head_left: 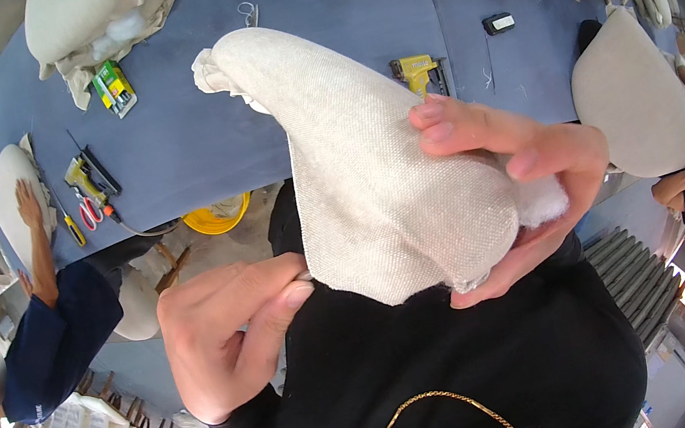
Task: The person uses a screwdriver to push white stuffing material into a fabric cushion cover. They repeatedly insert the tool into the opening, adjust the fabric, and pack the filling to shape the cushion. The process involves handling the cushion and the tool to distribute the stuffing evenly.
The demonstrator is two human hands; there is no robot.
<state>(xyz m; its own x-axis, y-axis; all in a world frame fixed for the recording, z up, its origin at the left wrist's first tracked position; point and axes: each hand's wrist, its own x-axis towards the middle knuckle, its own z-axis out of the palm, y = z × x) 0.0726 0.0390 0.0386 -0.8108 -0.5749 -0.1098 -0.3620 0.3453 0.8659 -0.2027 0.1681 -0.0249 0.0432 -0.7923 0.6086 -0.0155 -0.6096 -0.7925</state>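
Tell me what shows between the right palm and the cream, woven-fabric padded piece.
In the head view, fluffy white stuffing shows between the palm of the curled right hand and the cream woven-fabric piece.

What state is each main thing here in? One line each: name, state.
Beige woven-fabric pad: held up, creased
White wadding: exposed at the pad's right end
Left hand: pinching the pad's edge
Right hand: gripping the pad's right end
Middle staple gun: unheld, partly hidden
Left staple gun: unheld
Red-handled scissors: unheld, blade opening unclear
Yellow bucket: open-topped, beige cloth inside
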